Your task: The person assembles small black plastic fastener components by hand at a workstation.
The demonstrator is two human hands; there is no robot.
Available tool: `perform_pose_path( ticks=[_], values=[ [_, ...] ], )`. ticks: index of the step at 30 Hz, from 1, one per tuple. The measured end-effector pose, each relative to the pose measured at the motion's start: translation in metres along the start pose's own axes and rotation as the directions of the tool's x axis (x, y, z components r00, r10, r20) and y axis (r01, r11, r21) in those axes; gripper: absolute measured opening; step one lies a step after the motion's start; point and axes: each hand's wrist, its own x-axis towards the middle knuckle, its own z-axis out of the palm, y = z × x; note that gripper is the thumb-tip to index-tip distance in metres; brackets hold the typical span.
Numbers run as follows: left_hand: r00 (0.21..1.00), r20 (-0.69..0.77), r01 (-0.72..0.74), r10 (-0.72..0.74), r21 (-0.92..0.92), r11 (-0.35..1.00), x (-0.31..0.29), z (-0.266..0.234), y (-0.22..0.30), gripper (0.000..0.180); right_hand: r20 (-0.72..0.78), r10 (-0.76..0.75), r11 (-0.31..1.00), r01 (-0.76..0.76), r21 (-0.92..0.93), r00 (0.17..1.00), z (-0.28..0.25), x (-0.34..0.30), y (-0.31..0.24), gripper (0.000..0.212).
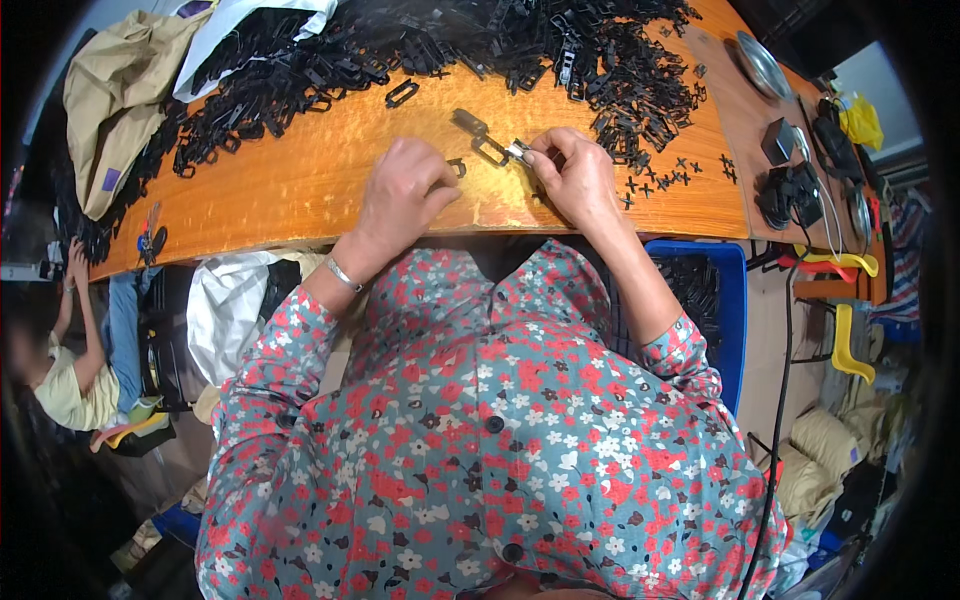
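My right hand (580,175) is closed in a pinch on a small silvery metal piece (517,150). Touching or just beside that piece is a black plastic frame (490,152) with an open middle; a dark flat part (468,123) lies at its upper left end. My left hand (408,190) hovers over the table with curled fingers, and what they hold, if anything, is hidden. Next to its fingertips shows a small dark looped part (457,167), partly covered. Farther off, a loose black oblong frame (402,94) rests on the wood.
A big heap of black plastic parts (450,40) covers the far side of the wooden table (270,190). Small black cross-shaped pieces (660,180) lie to the right. Beneath the right edge stands a blue bin (735,300) of black parts. Another person (85,370) works at far left.
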Motion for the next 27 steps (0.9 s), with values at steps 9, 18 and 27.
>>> perform_pose_path(
  ticks=[9, 18, 27],
  values=[
    [0.972, -0.028, 0.236, -0.235, 0.048, 0.97, -0.013, -0.001, 0.001, 0.046, 0.074, -0.261, 0.961, 0.252, 0.109, 0.962, 0.032, 0.008, -0.035, 0.015],
    [0.941, -0.015, 0.337, -0.338, -0.027, 0.941, -0.014, 0.007, 0.0, 0.058, 0.102, -0.389, 0.92, 0.382, 0.084, 0.916, 0.054, 0.027, -0.039, 0.012],
    [0.932, 0.016, 0.362, -0.363, -0.105, 0.926, -0.014, 0.006, -0.003, 0.062, 0.314, -0.396, 0.871, 0.461, -0.169, 0.863, 0.056, 0.038, -0.045, 0.016]
  ],
)
